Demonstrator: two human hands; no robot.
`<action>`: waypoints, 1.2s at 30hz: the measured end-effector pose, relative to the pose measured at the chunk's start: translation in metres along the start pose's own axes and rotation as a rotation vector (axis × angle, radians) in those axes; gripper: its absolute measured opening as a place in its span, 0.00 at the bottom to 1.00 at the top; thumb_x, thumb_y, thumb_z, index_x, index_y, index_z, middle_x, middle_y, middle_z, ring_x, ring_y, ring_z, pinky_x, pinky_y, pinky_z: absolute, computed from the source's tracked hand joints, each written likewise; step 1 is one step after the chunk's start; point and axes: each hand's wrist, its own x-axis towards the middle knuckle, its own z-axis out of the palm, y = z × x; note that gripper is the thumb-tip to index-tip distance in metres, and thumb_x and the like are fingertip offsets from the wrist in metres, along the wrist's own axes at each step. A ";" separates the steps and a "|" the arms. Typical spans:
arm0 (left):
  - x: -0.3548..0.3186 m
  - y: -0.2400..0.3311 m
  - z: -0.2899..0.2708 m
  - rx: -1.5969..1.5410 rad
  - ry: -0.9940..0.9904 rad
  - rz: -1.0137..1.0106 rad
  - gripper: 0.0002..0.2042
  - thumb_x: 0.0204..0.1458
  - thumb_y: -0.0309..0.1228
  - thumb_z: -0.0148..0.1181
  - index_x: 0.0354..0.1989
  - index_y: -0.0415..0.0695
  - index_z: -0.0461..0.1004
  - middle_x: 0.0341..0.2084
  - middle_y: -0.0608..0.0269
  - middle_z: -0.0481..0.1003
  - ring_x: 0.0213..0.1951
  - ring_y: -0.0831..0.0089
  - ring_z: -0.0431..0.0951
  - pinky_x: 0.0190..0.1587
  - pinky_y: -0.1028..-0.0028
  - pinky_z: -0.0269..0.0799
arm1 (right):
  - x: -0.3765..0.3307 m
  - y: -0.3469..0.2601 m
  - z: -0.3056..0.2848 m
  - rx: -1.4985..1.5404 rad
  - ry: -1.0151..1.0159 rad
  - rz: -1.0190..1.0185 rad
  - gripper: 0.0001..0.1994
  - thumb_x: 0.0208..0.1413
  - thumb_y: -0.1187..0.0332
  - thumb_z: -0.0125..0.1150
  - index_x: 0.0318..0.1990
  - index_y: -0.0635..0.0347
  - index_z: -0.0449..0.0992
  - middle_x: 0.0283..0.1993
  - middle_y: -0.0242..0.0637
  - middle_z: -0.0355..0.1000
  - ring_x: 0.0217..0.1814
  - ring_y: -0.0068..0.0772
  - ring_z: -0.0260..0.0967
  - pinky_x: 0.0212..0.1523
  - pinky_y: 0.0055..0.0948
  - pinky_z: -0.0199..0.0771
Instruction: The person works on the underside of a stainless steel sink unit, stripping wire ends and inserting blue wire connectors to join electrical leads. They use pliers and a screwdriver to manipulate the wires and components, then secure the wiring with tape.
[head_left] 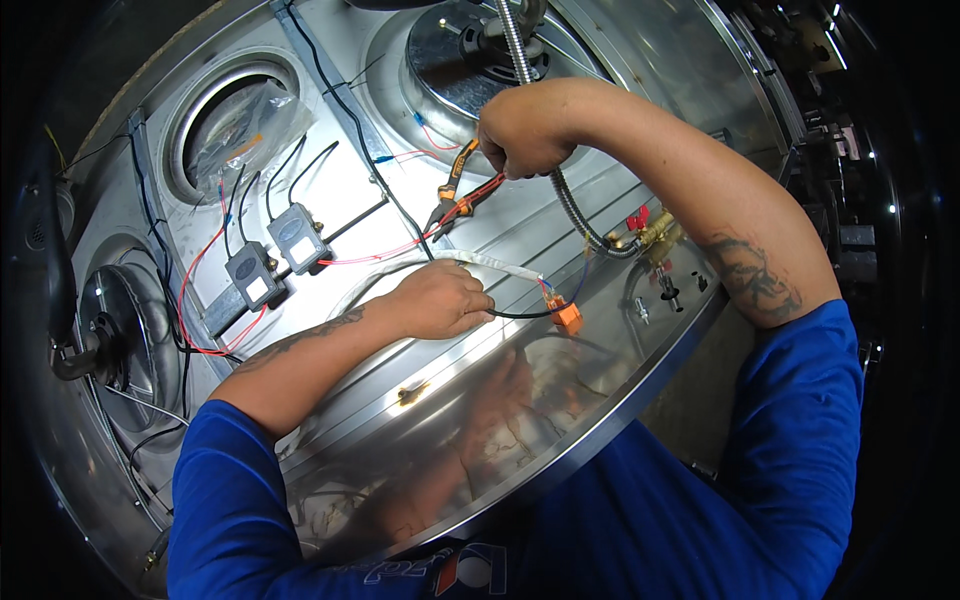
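Note:
My left hand (440, 298) rests on a shiny metal panel (480, 400) and pinches a black wire (520, 314) that runs to an orange connector (567, 318). A white-sleeved cable (480, 262) curves past the hand's far side. My right hand (525, 130) is closed on the orange handles of pliers (455, 195), whose jaws point down-left near a thin red wire (380, 255). A flexible metal conduit (580, 215) passes under the right hand toward brass fittings (655, 235).
Two small grey boxes (275, 255) with black and red leads sit on a bracket at the left. Round openings (235, 120) and fan housings (120, 330) surround the panel. A plastic bag lies in the upper left opening. The panel's front edge curves close to my chest.

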 end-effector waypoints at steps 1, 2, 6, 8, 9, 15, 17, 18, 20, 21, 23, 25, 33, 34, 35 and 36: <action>0.001 0.005 -0.009 -0.021 -0.067 -0.047 0.12 0.61 0.40 0.61 0.38 0.44 0.82 0.26 0.60 0.77 0.35 0.60 0.77 0.42 0.63 0.72 | 0.000 0.001 0.000 -0.016 0.007 -0.026 0.09 0.50 0.72 0.63 0.38 0.60 0.85 0.32 0.40 0.81 0.36 0.37 0.80 0.39 0.36 0.78; 0.001 0.011 -0.020 -0.111 0.076 -0.049 0.11 0.60 0.39 0.62 0.38 0.43 0.82 0.27 0.59 0.77 0.36 0.60 0.78 0.43 0.63 0.72 | 0.000 0.002 0.000 -0.026 0.017 -0.024 0.09 0.50 0.71 0.64 0.38 0.60 0.85 0.32 0.41 0.81 0.36 0.38 0.80 0.39 0.37 0.78; -0.014 0.030 -0.098 -0.447 0.457 -0.222 0.13 0.60 0.36 0.64 0.39 0.37 0.81 0.38 0.56 0.81 0.39 0.65 0.78 0.46 0.66 0.71 | -0.001 0.000 -0.002 -0.066 -0.047 -0.128 0.09 0.51 0.70 0.66 0.38 0.61 0.86 0.33 0.41 0.82 0.35 0.38 0.80 0.41 0.37 0.78; -0.020 0.031 -0.141 -0.348 0.739 -0.425 0.13 0.62 0.37 0.61 0.43 0.38 0.82 0.35 0.60 0.79 0.41 0.73 0.76 0.49 0.71 0.70 | -0.002 -0.009 -0.002 -0.052 -0.211 -0.228 0.09 0.51 0.69 0.67 0.37 0.62 0.86 0.34 0.41 0.82 0.35 0.36 0.80 0.41 0.36 0.78; -0.018 0.029 -0.157 -0.275 0.863 -0.435 0.15 0.63 0.40 0.59 0.43 0.38 0.82 0.35 0.63 0.77 0.40 0.74 0.74 0.50 0.73 0.69 | -0.004 -0.012 -0.002 0.138 -0.262 -0.355 0.09 0.53 0.68 0.67 0.38 0.62 0.85 0.34 0.40 0.82 0.35 0.33 0.80 0.41 0.35 0.78; -0.018 -0.002 -0.214 0.312 1.022 -0.605 0.17 0.64 0.44 0.57 0.47 0.45 0.84 0.34 0.54 0.82 0.38 0.63 0.81 0.43 0.70 0.74 | -0.030 -0.059 0.009 0.765 -0.538 -0.939 0.18 0.63 0.65 0.65 0.58 0.62 0.78 0.50 0.38 0.82 0.45 0.25 0.80 0.49 0.28 0.78; -0.014 -0.005 -0.193 0.189 0.778 -0.821 0.20 0.63 0.49 0.56 0.49 0.46 0.83 0.35 0.46 0.83 0.36 0.54 0.84 0.41 0.62 0.77 | -0.038 -0.070 0.013 0.795 -0.593 -1.016 0.23 0.64 0.61 0.65 0.63 0.60 0.74 0.58 0.42 0.78 0.54 0.30 0.78 0.55 0.28 0.76; -0.007 -0.003 -0.166 -0.035 0.686 -0.834 0.19 0.62 0.47 0.58 0.49 0.46 0.83 0.34 0.45 0.82 0.35 0.52 0.84 0.42 0.62 0.77 | -0.040 -0.071 0.014 0.729 -0.565 -0.898 0.25 0.65 0.57 0.64 0.65 0.59 0.73 0.62 0.44 0.76 0.58 0.35 0.77 0.58 0.29 0.74; 0.000 0.005 -0.116 -0.295 0.430 -0.716 0.17 0.62 0.37 0.58 0.55 0.44 0.79 0.31 0.43 0.81 0.36 0.49 0.83 0.44 0.60 0.77 | -0.036 -0.070 0.015 0.592 -0.419 -0.731 0.28 0.64 0.51 0.63 0.66 0.58 0.72 0.63 0.46 0.74 0.59 0.40 0.76 0.60 0.32 0.73; 0.000 0.009 -0.093 -0.338 0.375 -0.674 0.18 0.62 0.36 0.58 0.58 0.42 0.75 0.33 0.42 0.81 0.37 0.47 0.83 0.45 0.58 0.76 | -0.029 -0.065 0.013 0.428 -0.313 -0.607 0.33 0.62 0.41 0.62 0.65 0.57 0.74 0.60 0.49 0.76 0.59 0.46 0.76 0.61 0.36 0.73; -0.012 0.014 -0.061 -0.243 0.304 -0.609 0.21 0.61 0.34 0.57 0.60 0.38 0.69 0.38 0.41 0.80 0.41 0.45 0.81 0.46 0.55 0.76 | -0.012 -0.053 0.009 0.102 -0.152 -0.406 0.25 0.58 0.48 0.66 0.54 0.56 0.82 0.46 0.48 0.81 0.52 0.52 0.78 0.55 0.43 0.76; -0.027 0.011 -0.046 0.101 0.289 -0.491 0.19 0.57 0.34 0.61 0.52 0.37 0.69 0.42 0.45 0.78 0.44 0.45 0.79 0.49 0.53 0.74 | 0.011 -0.043 0.007 -0.194 0.031 -0.244 0.18 0.55 0.57 0.66 0.48 0.58 0.83 0.42 0.48 0.81 0.48 0.52 0.79 0.51 0.46 0.78; -0.067 0.019 -0.047 0.157 -0.212 -0.704 0.11 0.58 0.35 0.55 0.46 0.46 0.75 0.31 0.51 0.81 0.34 0.48 0.82 0.35 0.50 0.77 | 0.122 -0.038 0.007 -0.078 0.215 -0.041 0.18 0.56 0.71 0.63 0.55 0.58 0.78 0.49 0.50 0.79 0.53 0.50 0.79 0.51 0.44 0.79; -0.072 0.023 -0.055 0.113 -0.284 -0.696 0.13 0.60 0.33 0.50 0.48 0.49 0.78 0.33 0.50 0.82 0.36 0.48 0.83 0.40 0.50 0.78 | 0.129 -0.039 0.015 -0.051 0.231 -0.035 0.19 0.56 0.71 0.62 0.56 0.57 0.77 0.50 0.51 0.79 0.53 0.49 0.79 0.52 0.43 0.79; -0.078 0.028 -0.068 0.116 -0.327 -0.678 0.13 0.61 0.35 0.50 0.48 0.51 0.79 0.33 0.50 0.82 0.36 0.48 0.83 0.40 0.51 0.78 | 0.135 -0.039 0.022 -0.021 0.246 -0.036 0.19 0.56 0.71 0.62 0.57 0.57 0.76 0.50 0.51 0.79 0.54 0.49 0.79 0.52 0.43 0.79; -0.083 0.033 -0.080 0.102 -0.384 -0.674 0.12 0.62 0.37 0.51 0.49 0.52 0.80 0.33 0.50 0.82 0.36 0.48 0.83 0.40 0.51 0.78 | 0.139 -0.037 0.028 -0.027 0.224 -0.035 0.20 0.57 0.71 0.62 0.58 0.57 0.76 0.50 0.51 0.79 0.54 0.49 0.78 0.52 0.43 0.79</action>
